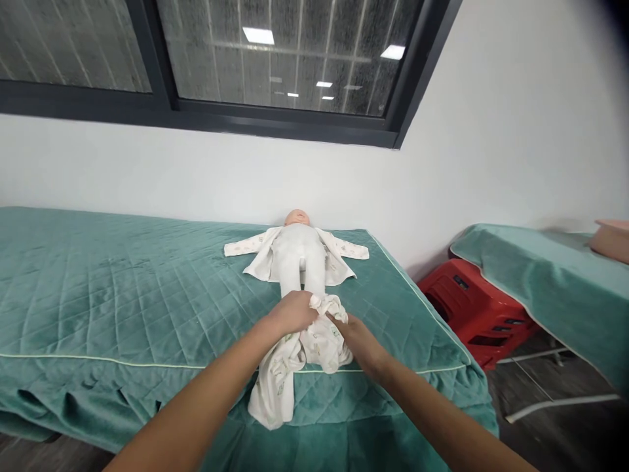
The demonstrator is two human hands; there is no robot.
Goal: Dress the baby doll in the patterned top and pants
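Doll [299, 252] on its back near the bed's [147, 288] right end, head at the wall-side edge, legs toward the near edge. Jacket [263, 254] spread open under it, sleeves straight out, so the front is clear of cloth. Left hand [295, 311] and right hand [361, 342] both closed on the bunched pants [327, 334] at the doll's lower legs; gathering likely shortens the legs for the feet. One pant leg droops over the near edge. Finger overlap under cloth: can't tell.
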